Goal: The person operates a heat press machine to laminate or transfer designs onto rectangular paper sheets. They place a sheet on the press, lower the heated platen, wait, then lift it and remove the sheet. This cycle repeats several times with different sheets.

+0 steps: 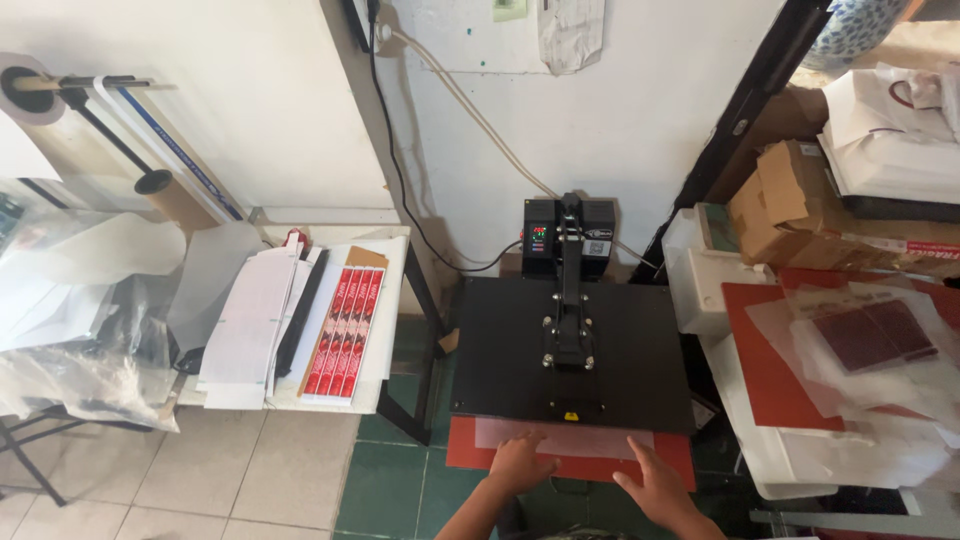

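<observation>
Head view: a white side table [392, 300] carrying paper sheets and red printed strips [345, 333] stands well left of the hands. The left hand [520, 462] lies flat, fingers spread, gripping nothing, on a translucent sheet [585, 440] over the red lower pad [470, 455]. Just right, the right hand [660, 485] presses the same pad, open-palmed. Directly beyond both sits the black heat press platen [510, 350].
</observation>
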